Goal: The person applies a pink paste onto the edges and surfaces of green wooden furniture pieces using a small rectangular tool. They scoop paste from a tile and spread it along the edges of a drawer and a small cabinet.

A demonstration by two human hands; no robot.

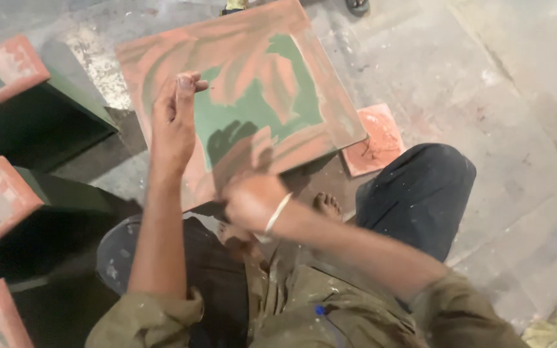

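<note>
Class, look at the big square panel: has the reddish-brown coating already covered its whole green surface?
No. The square panel shows a bare green patch in its middle, between the left hand and the reddish-brown smeared edges.

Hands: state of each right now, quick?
Left hand: open, flat against the green panel.
Right hand: blurred at the panel's lower edge; grip cannot be told.

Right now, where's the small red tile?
In the head view the small red tile lies on the floor right of centre, partly under the big panel, just above the person's knee.
</note>
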